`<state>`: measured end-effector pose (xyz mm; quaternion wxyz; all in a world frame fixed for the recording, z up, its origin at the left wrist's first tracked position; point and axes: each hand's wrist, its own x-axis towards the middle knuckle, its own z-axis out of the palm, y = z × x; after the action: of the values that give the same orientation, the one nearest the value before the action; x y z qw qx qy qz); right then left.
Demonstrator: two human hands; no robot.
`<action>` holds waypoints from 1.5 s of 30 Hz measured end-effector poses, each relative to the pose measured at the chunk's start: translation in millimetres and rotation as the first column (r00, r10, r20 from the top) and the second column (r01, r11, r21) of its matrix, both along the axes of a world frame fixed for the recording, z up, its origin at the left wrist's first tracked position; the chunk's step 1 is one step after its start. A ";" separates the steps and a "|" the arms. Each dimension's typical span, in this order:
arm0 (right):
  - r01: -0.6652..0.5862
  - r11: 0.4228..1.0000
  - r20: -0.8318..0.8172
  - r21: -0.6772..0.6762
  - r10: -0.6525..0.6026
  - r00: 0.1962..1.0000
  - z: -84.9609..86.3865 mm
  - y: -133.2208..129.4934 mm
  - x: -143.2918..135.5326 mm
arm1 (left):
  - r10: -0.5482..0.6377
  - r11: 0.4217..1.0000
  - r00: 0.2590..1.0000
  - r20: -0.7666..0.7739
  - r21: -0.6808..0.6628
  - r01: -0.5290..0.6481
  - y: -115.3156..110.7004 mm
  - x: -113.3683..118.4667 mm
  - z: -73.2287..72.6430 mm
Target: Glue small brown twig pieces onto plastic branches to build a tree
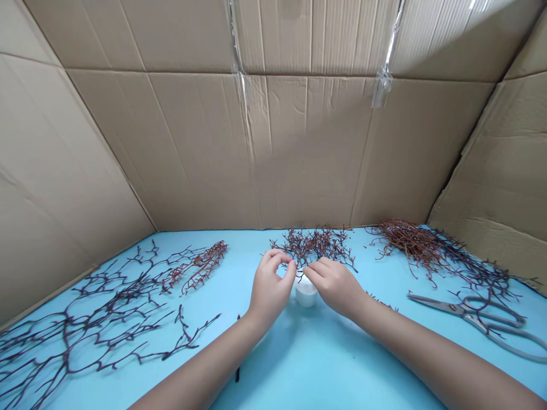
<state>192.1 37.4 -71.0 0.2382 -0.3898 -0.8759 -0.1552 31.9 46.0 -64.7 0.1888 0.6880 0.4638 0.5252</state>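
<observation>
Both hands meet near the middle of the blue table, above a small white round pot (306, 291). My left hand (273, 280) has its thumb and forefinger pinched together at the pot's upper left; anything between the tips is too small to name. Fingers closed, my right hand (335, 283) pinches at the pot's upper right, by a small dark twig (300, 275) that shows between the hands. Which fingers grip this twig is hard to tell, though its end meets the right fingertips. Just behind the hands lies a pile of reddish-brown branching twigs (318, 242).
Large dark branches (68, 336) spread over the left side, beside a reddish sprig (205, 265). At the right are a reddish-brown twig bundle (410, 242), dark branches (478, 270) and metal scissors (464, 310). Cardboard walls (307, 154) enclose the blue table (299, 376).
</observation>
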 end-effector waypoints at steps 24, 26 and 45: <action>-0.649 0.489 -0.706 -0.582 -0.700 0.106 16.8 -44.9 1.2 | -0.173 0.700 0.857 0.485 -0.552 0.454 -38.1 19.2 18.8; -0.774 0.435 -0.652 -0.461 -0.757 -0.037 18.4 -55.9 -3.7 | -0.178 0.581 0.782 0.597 -0.578 0.573 -45.2 22.5 22.2; -0.074 0.655 -0.634 -0.752 -0.687 0.355 8.4 -76.5 98.1 | -0.081 0.453 0.734 0.674 -0.631 0.629 -54.0 33.6 3.2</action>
<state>290.2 -39.1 -62.6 0.4670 -0.6376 -0.4977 0.3573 65.5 -8.0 -61.5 0.7278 0.4128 0.4136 0.3589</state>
